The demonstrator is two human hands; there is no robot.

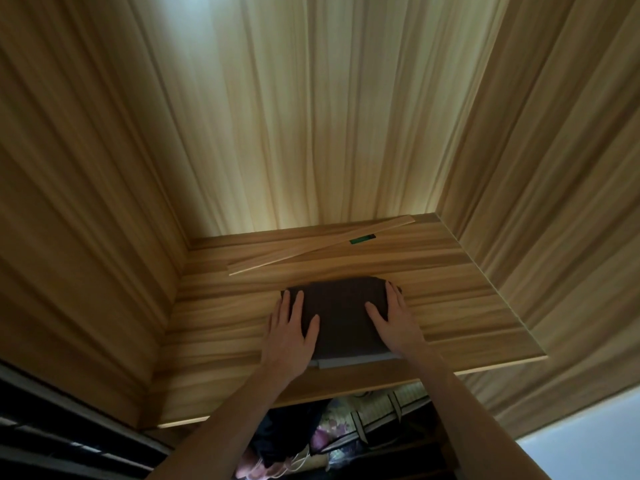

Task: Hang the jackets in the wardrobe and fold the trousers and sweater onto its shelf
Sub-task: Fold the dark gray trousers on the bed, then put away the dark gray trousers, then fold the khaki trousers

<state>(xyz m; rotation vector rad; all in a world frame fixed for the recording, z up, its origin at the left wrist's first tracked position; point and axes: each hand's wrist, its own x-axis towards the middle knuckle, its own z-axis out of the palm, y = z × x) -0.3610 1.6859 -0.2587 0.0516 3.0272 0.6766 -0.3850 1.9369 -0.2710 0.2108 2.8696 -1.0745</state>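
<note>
1. One folded dark brown garment (341, 317) lies on the wardrobe shelf (467, 306), stacked on one grey folded piece (346, 361) whose edge shows at the front.
2. Two hands: left hand (289, 332) and right hand (394, 323) press flat on the garment's sides, fingers straight, gripping nothing.
3. One loose wooden strip (322, 247) with one green tag (362, 239) lies diagonally behind, well apart.
4. Bare shelf on both sides; pile near the front edge.
5. Bags and fabric sit below the shelf.
</note>
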